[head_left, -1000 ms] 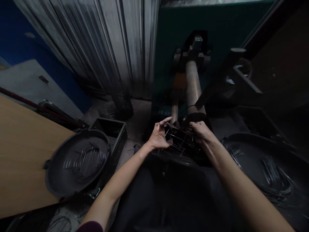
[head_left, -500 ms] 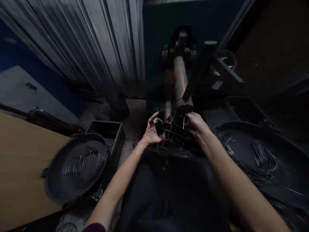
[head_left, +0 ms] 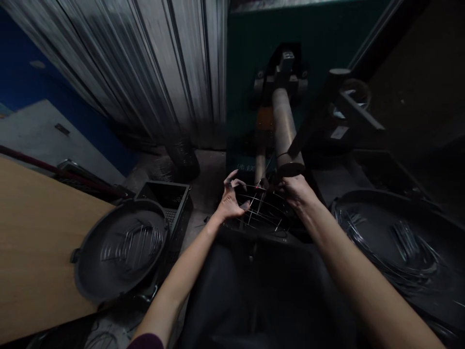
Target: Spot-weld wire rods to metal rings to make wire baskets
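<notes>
"Where is the wire grid [head_left: 251, 212] lying?"

"It is lying at the frame's centre, below the thick metal cylinder [head_left: 284, 116] (a red dot [head_left: 256, 187] is glowing near its upper edge)."

"And the hands?"

"The left hand [head_left: 229, 201] is resting at the grid's left edge, its grip standing wide, thumb well apart from fingers. The right hand [head_left: 296, 189] is sitting under the cylinder's end; its fingertips are hiding, so I can't tell that grip's state."

"Nearby?"

"Round black trays are holding wires [head_left: 136, 242] at lower left and lower right."
</notes>
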The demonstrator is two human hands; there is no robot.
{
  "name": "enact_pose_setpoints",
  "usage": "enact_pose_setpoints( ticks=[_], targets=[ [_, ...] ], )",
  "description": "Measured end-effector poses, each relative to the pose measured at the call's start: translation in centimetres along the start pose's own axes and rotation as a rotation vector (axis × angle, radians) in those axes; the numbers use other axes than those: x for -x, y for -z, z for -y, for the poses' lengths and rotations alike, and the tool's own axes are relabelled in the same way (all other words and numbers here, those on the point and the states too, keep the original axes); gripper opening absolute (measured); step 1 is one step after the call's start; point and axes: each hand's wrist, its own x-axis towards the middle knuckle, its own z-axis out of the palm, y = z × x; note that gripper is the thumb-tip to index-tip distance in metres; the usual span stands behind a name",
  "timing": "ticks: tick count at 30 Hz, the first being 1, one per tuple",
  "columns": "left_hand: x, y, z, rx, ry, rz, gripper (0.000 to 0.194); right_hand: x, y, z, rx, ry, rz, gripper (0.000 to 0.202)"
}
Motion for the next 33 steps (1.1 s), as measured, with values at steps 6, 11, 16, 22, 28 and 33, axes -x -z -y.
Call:
enact_pose_setpoints(
  ticks=[6, 11, 16, 22, 28, 33],
  targets=[
    [-0.1, 0.2, 0.3, -0.001, -0.03, -0.022, 0.086, -0.4, -0.4, -0.1, -0.01, 0.016, 0.022, 0.047],
    [-0.1, 0.4, 0.1, -0.004, -0.008, -0.002, 0.086, -0.7, 0.0, -1.0, -0.044, 0.041, 0.008, 0.042],
    [-0.4, 0.5, 0.3, -0.035, -0.038, 0.025, 0.089, -1.7, 0.1, -0.1, -0.036, -0.083, 0.016, 0.035],
    [2.7, 0.7, 0.3, -0.134, -0.121, 0.175, 0.092, -1.8, 2.8, 4.2, -0.03, -0.243, 0.011, 0.023],
    [5.9, 3.8, -5.1, -0.041, 0.221, 0.559, 0.09, 8.0, 4.4, -0.5, 0.263, 0.013, 0.045, 0.025],
    [5.0, -0.3, -10.5, 0.227, 0.495, 0.307, 0.045, 15.6, 1.0, -6.1, 0.812, 0.322, 0.228, 0.028]
  ],
)
